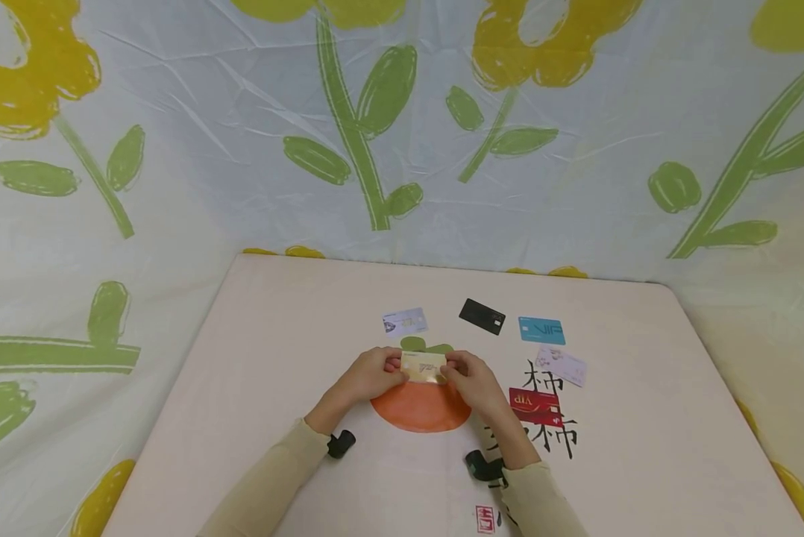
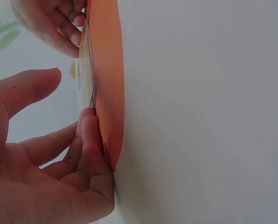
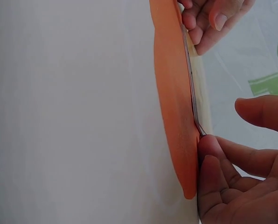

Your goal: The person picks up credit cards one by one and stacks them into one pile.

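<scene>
Grasping: L hand (image 1: 374, 375) + R hand (image 1: 473, 380), fingers curled at opp. ends of gold card (image 1: 424, 366).
Gold card: over orange print (image 1: 421, 412), approx. midway betw. tabletop's (image 1: 261, 335) L + R edges.
Tabletop far edge: blue card (image 1: 541, 330), then black card (image 1: 481, 316) closer to edge, both R of gold card.

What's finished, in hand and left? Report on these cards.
Looks done: white card, black card, blue card, pink card and red card lie on the table. In hand: left hand and right hand hold the gold card by its ends. Remaining: probably placing it too; neither hand has let go.
</scene>
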A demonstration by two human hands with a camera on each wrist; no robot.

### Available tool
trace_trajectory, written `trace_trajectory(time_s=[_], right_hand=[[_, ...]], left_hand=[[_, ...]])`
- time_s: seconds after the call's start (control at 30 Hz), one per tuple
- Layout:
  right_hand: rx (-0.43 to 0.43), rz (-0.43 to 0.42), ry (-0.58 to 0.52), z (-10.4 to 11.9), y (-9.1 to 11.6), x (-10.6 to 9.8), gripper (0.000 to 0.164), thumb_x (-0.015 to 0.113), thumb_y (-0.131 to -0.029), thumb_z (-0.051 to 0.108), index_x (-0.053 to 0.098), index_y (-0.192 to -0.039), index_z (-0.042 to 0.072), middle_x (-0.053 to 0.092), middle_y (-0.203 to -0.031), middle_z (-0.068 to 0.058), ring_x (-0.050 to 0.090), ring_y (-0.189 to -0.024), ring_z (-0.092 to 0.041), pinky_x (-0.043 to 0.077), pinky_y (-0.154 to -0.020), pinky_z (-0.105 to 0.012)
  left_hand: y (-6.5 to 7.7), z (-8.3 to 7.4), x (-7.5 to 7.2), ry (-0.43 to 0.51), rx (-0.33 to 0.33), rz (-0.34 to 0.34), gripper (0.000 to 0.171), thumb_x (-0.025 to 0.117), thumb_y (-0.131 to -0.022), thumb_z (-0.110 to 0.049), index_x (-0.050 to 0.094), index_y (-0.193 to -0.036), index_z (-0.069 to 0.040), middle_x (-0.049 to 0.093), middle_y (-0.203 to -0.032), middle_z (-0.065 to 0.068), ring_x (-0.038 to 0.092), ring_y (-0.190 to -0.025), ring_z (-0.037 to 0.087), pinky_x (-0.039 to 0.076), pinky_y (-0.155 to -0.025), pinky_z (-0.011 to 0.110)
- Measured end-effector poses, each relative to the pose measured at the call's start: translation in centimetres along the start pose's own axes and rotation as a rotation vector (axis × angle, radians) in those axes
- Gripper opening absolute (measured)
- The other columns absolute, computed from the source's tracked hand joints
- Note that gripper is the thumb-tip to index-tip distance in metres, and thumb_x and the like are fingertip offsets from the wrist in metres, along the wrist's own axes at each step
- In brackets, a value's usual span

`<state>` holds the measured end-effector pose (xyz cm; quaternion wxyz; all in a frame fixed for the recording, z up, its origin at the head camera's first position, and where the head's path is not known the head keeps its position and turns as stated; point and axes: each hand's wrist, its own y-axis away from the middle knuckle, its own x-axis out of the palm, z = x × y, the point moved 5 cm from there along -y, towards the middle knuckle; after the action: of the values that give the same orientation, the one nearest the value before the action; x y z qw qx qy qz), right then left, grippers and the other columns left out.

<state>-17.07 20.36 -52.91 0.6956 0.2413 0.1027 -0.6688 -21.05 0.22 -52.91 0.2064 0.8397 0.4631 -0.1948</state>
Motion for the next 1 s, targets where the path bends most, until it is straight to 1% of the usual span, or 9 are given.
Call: trace_trajectory(time_s=[0.3,0.57,0.73,0.83,1.0], right_hand=[[-0.01,0.013,0.008,0.52,-0.01,-0.2,0.036,0.063,-0.099,0.015,0.059,-0.129,-0.004,0.063,-0.109,-0.011,0.055,-0.103,-0.028,0.049,-0.088,-0.035],[0.001,0.013,0.008,0.41,-0.06,-0.21,0.036,0.063,-0.099,0.015,0.059,-0.13,-0.003,0.062,-0.109,-0.011,0.055,-0.103,-0.028,0.05,-0.089,-0.036],[0.008,0.012,0.001,0.24,-0.04,-0.25,0.035,0.063,-0.099,0.016,0.06,-0.129,-0.002,0.063,-0.11,-0.011,0.056,-0.104,-0.028,0.05,-0.09,-0.036],[0.01,0.016,-0.008,0.19,-0.04,-0.3,0.034,0.064,-0.099,0.015,0.06,-0.129,-0.001,0.063,-0.109,-0.01,0.056,-0.104,-0.027,0.049,-0.092,-0.037],[-0.006,0.037,-0.001,0.53,-0.08,-0.52,0.034,0.063,-0.099,0.016,0.06,-0.129,-0.001,0.063,-0.11,-0.01,0.056,-0.106,-0.029,0.05,-0.092,-0.039]], left_hand=[[-0.22,0.39,0.0,0.007,-0.011,-0.011,0.046,0.073,-0.087,-0.02,0.064,-0.126,0.002,0.063,-0.102,0.002,0.057,-0.095,0.018,0.051,-0.087,0.034],[-0.23,0.41,-0.01,0.008,-0.022,-0.005,0.048,0.073,-0.087,-0.02,0.063,-0.128,0.002,0.064,-0.102,0.002,0.058,-0.095,0.018,0.051,-0.087,0.034],[-0.21,0.53,-0.06,-0.004,-0.001,-0.007,0.047,0.073,-0.087,-0.022,0.064,-0.127,0.001,0.064,-0.101,0.001,0.058,-0.094,0.016,0.051,-0.086,0.032],[-0.1,0.6,-0.19,-0.014,0.007,-0.012,0.045,0.073,-0.087,-0.022,0.065,-0.125,0.001,0.065,-0.101,0.0,0.059,-0.093,0.015,0.051,-0.085,0.032],[0.02,0.46,-0.75,0.006,-0.003,-0.019,0.043,0.073,-0.089,-0.022,0.064,-0.123,0.002,0.064,-0.103,0.003,0.06,-0.096,0.018,0.051,-0.088,0.035]])
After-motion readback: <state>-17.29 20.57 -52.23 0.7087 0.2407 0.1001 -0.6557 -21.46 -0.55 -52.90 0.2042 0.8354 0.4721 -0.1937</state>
